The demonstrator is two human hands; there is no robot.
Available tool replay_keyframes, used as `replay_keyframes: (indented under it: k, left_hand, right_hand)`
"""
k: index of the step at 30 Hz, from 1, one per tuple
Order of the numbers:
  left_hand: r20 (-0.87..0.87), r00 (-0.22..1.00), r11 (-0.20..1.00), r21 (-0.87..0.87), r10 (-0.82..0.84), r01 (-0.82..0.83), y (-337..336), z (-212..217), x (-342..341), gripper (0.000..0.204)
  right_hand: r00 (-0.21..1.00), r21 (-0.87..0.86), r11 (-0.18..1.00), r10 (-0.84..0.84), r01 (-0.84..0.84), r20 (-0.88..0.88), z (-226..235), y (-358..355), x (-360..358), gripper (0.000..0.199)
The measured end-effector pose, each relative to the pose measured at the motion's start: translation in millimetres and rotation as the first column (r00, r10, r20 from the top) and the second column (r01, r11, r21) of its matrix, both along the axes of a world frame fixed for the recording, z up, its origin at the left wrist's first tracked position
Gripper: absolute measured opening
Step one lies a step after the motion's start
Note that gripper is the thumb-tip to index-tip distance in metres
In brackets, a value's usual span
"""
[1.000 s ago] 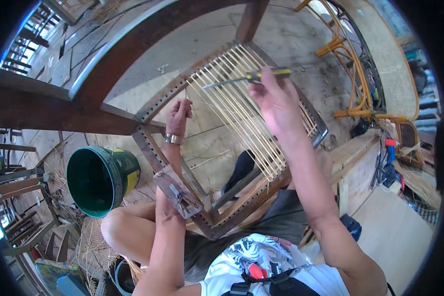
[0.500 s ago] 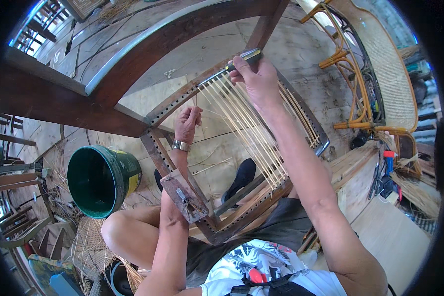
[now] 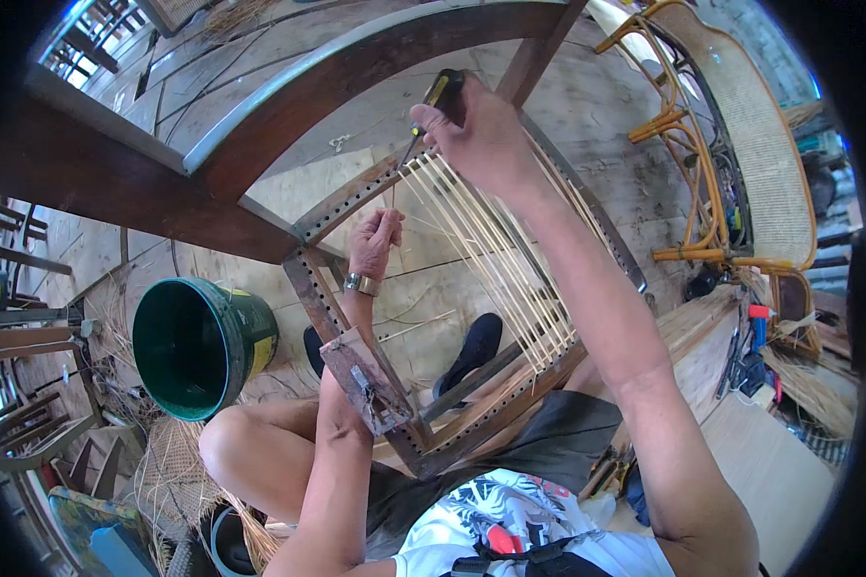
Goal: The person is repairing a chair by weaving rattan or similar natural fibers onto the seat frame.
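A dark wooden chair frame (image 3: 315, 286) with a row of holes along its rails lies tilted across my lap. Pale cane strands (image 3: 491, 255) run side by side over its opening. My right hand (image 3: 486, 135) is wrapped round the black-and-yellow handle of a screwdriver (image 3: 443, 91). Its thin shank slants down to the far rail, at a hole just left of the strung strands. Inside the opening, below that rail, my left hand (image 3: 375, 240) is closed in a pinch on a thin cane strand (image 3: 393, 197) that rises toward the rail.
A wooden block with metal fittings (image 3: 366, 380) sits on the left rail, over my left forearm. A green bucket (image 3: 188, 351) stands at the left. Rattan furniture (image 3: 741, 144) is at the far right. Tools (image 3: 755, 351) and loose cane fibres (image 3: 808, 389) lie at the right.
My right hand has lifted and shifted left; the screwdriver, earlier lying nearly along the far rail, now stands more steeply with its shank toward a hole. My left hand stays beneath the rail.
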State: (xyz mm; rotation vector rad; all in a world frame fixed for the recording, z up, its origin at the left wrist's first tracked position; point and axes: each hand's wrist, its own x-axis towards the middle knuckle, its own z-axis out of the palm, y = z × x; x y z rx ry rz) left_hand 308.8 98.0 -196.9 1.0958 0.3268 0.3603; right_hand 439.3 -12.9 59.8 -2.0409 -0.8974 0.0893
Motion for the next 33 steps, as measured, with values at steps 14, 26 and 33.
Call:
replay_keyframes:
  k: [14, 26, 33]
  left_hand:
    - [-0.043, 0.996, 0.996, -0.019, -0.084, 0.083, 3.6, 15.2, -18.0, 0.025]
    - [-0.562, 0.823, 0.994, 0.102, 0.087, -0.036, 7.5, 35.1, -194.7, 0.025]
    - [-0.709, 0.652, 0.749, 0.579, 0.269, 0.321, 40.0, 272.0, -352.0, 0.029]
  right_hand:
    - [0.955, 0.032, 0.983, 0.170, -0.182, 0.242, -20.7, -0.9, -25.7, 0.031]
    - [0.963, 0.368, 0.926, 0.016, 0.088, -0.269, -18.2, -58.9, -51.3, 0.056]
    - [0.919, 0.397, 0.910, 0.047, 0.122, -0.392, 44.2, -201.1, -97.9, 0.032]
